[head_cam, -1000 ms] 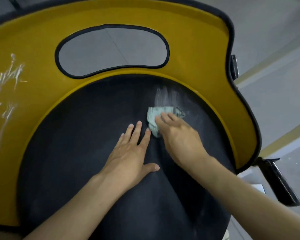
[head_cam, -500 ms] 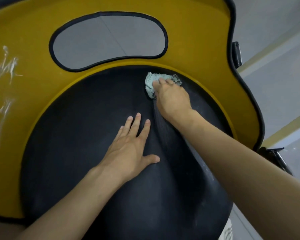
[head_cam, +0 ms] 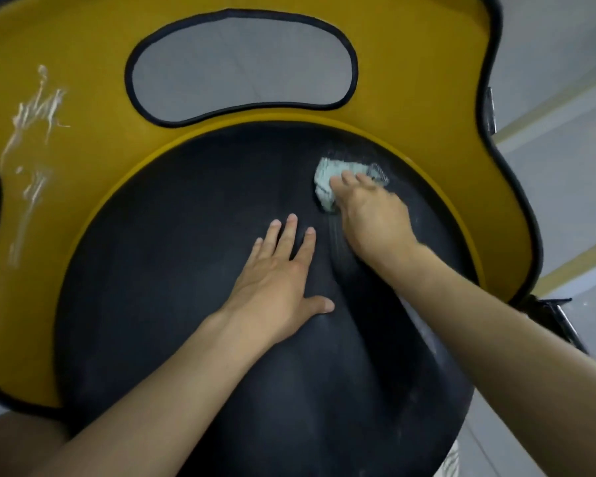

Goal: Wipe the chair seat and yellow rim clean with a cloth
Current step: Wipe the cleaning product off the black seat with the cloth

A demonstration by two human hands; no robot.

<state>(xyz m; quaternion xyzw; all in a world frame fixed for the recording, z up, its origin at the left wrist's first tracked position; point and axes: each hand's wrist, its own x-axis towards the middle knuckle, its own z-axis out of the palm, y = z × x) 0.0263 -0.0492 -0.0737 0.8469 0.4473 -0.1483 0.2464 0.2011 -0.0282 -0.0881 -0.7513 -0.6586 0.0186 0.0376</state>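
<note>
At nine o'clock on the chair, the broad yellow padded rim with black piping [head_cam: 83,80] carries thin streaks of white smear [head_cam: 31,142], running from ten o'clock down toward eight. At twelve o'clock the rim has an oval cut-out edged in black [head_cam: 241,67], and grey floor shows through it. The round black chair seat [head_cam: 152,304] fills the middle, matte and dark, with a faint pale haze near one o'clock. The left hand [head_cam: 276,280] lies flat at the seat's centre and holds nothing; its fingers are straight and slightly spread toward twelve, the thumb out toward three. Just beside it, at one o'clock, the right hand [head_cam: 372,215], somewhat blurred, presses a small crumpled pale green cloth [head_cam: 326,182] onto the seat with its fingers laid over it. The cloth lies near the seat's edge, short of the rim. At three o'clock, beyond the rim, is smooth grey floor [head_cam: 565,187] crossed by a yellowish stripe [head_cam: 582,259]. At four o'clock a black part of the chair's frame [head_cam: 558,318] juts out.
</note>
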